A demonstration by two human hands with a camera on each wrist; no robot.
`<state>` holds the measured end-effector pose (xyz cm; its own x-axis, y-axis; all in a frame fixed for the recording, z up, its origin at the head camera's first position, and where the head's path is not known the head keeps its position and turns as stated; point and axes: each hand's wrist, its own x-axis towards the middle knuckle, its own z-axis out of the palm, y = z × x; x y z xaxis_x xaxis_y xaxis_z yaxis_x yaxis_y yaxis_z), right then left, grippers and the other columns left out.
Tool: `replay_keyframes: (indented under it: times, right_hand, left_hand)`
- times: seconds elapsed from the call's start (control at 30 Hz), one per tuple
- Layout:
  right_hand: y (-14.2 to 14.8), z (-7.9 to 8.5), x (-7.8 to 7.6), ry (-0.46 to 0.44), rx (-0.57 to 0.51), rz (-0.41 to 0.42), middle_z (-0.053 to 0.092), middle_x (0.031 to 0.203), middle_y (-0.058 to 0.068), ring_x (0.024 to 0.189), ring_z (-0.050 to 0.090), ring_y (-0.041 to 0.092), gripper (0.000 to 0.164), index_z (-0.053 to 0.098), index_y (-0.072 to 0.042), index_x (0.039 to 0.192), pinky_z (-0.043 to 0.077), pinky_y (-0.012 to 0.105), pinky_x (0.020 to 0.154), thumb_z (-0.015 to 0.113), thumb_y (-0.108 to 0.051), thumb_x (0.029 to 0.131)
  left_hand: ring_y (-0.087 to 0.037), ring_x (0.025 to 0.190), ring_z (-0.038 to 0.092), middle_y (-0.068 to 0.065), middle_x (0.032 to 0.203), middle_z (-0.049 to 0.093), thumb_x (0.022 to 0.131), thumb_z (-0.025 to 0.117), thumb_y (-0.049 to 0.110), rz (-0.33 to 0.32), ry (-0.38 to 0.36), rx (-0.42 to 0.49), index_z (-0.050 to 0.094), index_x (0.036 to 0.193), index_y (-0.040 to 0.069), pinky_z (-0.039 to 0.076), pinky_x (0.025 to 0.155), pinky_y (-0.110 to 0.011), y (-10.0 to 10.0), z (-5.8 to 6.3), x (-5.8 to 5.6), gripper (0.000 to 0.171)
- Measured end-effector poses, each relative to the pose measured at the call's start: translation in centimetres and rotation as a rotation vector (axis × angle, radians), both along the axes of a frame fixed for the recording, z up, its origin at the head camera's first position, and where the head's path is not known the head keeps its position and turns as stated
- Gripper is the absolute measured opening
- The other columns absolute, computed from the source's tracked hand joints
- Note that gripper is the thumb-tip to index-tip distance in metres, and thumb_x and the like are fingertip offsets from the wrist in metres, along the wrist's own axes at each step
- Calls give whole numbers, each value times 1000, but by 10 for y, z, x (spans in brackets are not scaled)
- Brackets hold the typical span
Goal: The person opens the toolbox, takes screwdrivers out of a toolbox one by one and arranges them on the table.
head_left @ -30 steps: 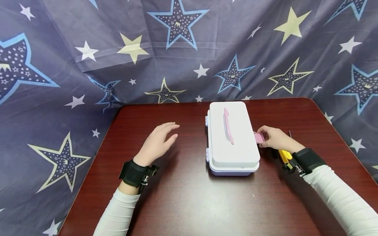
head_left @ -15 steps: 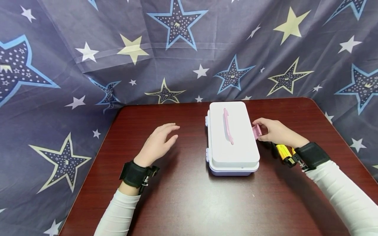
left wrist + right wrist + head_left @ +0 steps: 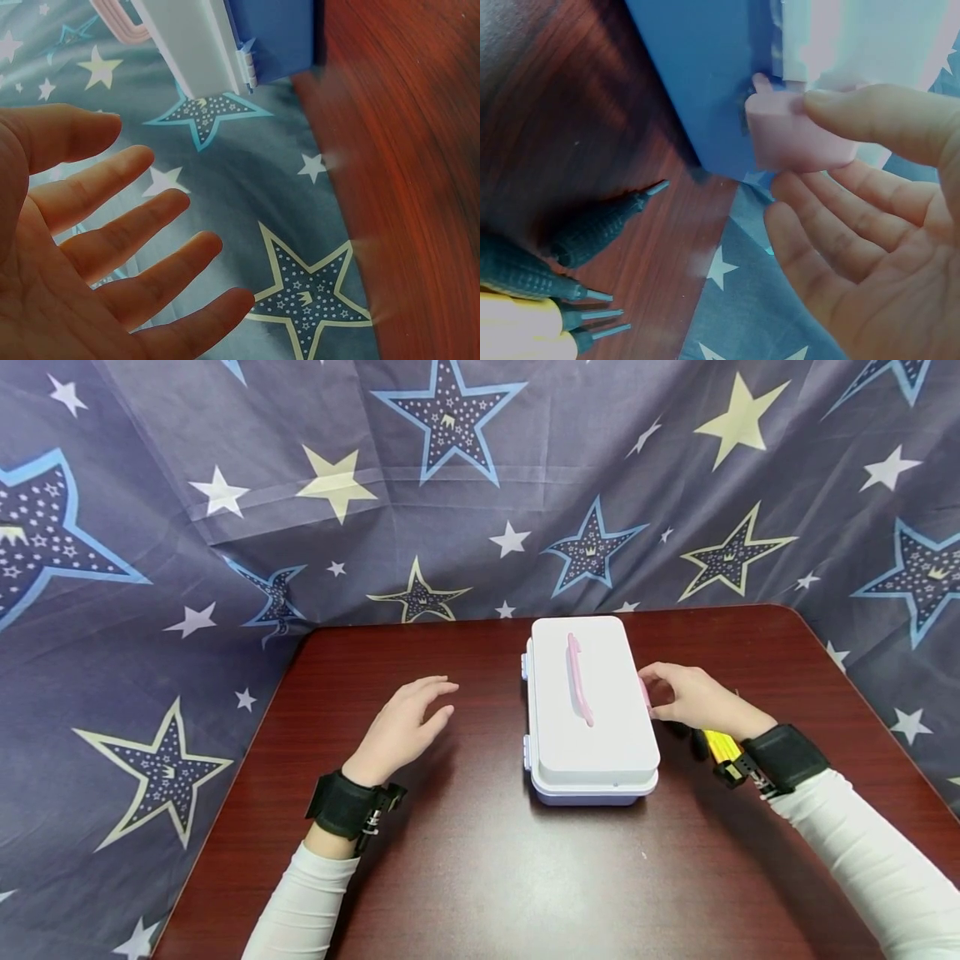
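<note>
A white-lidded box with a blue-purple base sits on the table, its lid down and a pink handle lying along the top. At its right side my right hand holds the pink latch. In the right wrist view the thumb lies on the latch's upper edge and the fingers are under it. My left hand hovers left of the box, palm inward, fingers loosely spread and holding nothing. The left wrist view shows the box's hinge ahead of that hand.
Screwdrivers lie right of the box, partly beneath the right wrist: black-handled ones and yellow-handled ones, with metal shafts. The dark red wooden table meets a star-printed cloth at its back and sides.
The pink latch has swung from sticking outward to lying closer against the box's side. My right hand has shifted left and slightly away with it. The left hand is nearly still.
</note>
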<state>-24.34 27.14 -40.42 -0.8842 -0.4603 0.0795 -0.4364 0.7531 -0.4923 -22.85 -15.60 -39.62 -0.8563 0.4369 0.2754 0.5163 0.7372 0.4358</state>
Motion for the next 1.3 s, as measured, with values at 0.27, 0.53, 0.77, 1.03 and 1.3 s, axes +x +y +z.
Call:
replay_keyframes:
  times: [0.27, 0.53, 0.77, 1.03, 1.3]
  right_hand:
    - [-1, -12, 3, -12, -24, -17, 65, 108, 16, 97, 63, 34, 46, 55, 1, 119, 52, 46, 81, 74, -3, 78]
    - [-2, -19, 6, -63, -82, -63, 62, 115, 21, 100, 63, 34, 53, 50, 2, 128, 53, 46, 81, 73, -5, 81]
    - [-3, -21, 7, -165, -139, -124, 59, 122, 23, 107, 61, 35, 55, 47, 3, 135, 53, 45, 82, 69, -10, 85]
    - [0, -22, 10, -402, -305, -168, 56, 124, 28, 105, 62, 25, 55, 43, 12, 134, 53, 41, 85, 62, -15, 90]
    - [1, -16, 8, -659, -534, -193, 45, 134, 34, 98, 63, 8, 51, 34, 18, 136, 50, 36, 91, 45, -16, 99]
  left_hand:
    - [-28, 127, 45, -10, 136, 52, 94, 57, 22, -4, 5, 3, 59, 128, 12, 37, 104, -46, 0, -3, 0, 35]
    - [-27, 126, 47, -8, 135, 53, 94, 58, 23, -11, -1, -25, 60, 126, 13, 38, 103, -45, 11, -7, -1, 34]
    - [-24, 125, 48, -6, 132, 55, 95, 57, 26, -80, -18, -64, 60, 126, 15, 39, 103, -43, 40, -11, -2, 34]
    - [-18, 125, 49, -4, 134, 56, 99, 46, 39, -160, -152, -36, 52, 136, 11, 39, 105, -36, 70, -22, -6, 46]
    - [-8, 119, 54, -3, 132, 57, 101, 39, 42, -189, -295, 28, 50, 137, 11, 42, 100, -30, 86, -29, -10, 50]
